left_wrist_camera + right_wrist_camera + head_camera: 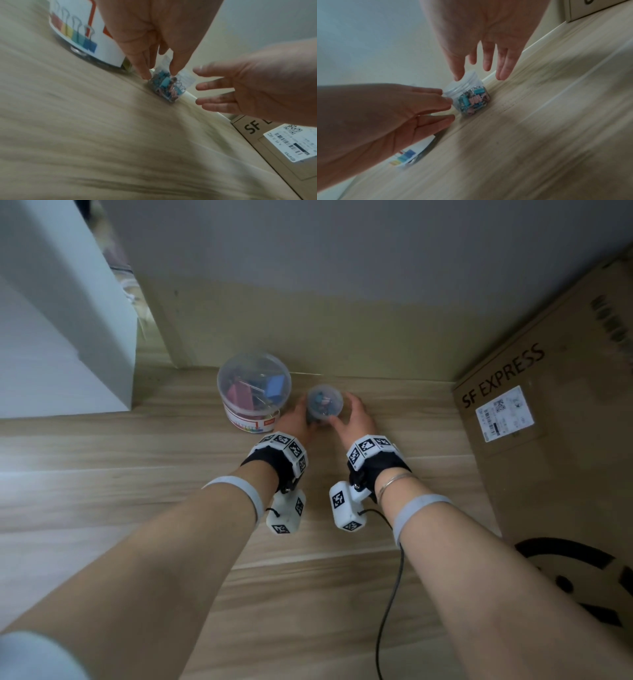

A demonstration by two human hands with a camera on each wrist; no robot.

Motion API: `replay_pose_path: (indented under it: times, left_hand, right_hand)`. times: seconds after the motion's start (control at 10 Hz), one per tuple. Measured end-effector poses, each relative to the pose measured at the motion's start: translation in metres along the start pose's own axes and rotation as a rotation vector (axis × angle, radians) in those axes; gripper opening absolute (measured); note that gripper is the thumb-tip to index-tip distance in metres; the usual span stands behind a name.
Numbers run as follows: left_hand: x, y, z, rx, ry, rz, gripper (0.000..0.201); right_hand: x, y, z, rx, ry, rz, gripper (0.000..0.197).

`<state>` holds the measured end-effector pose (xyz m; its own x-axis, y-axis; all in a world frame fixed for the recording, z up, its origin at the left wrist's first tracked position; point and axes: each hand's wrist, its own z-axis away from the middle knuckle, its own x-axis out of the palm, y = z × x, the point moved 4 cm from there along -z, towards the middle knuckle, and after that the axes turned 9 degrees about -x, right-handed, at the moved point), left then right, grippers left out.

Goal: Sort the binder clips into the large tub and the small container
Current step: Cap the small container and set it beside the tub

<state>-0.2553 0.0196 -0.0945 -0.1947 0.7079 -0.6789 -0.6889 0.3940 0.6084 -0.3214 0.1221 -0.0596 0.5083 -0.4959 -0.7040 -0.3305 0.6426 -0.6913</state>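
The small clear container (324, 404) stands lidded on the wooden floor, packed with small blue and pink binder clips (471, 100). To its left stands the large tub (253, 392), clear-lidded, holding big pink and blue clips. My left hand (159, 73) reaches down on the container's left side, straight fingertips touching its wall. My right hand (479, 75) hovers at its right with fingers spread and straight, the thumb tip at the lid's rim. Neither hand wraps round the container (167, 85). The tub's label (82, 33) shows coloured clips.
A cardboard box (548, 440) marked SF EXPRESS lies on the right, close to my right arm. The wall and skirting run just behind the containers. A white cabinet (68, 337) stands at the left. A cable (390, 594) trails from the right wrist.
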Motion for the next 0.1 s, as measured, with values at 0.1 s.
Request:
replay_pose_path:
  times: [0.1]
  left_hand:
    - [-0.0094, -0.0015, 0.0080, 0.027, 0.010, 0.024, 0.049]
  right_hand:
    - [-0.0059, -0.0059, 0.0142, 0.036, 0.041, 0.017, 0.051]
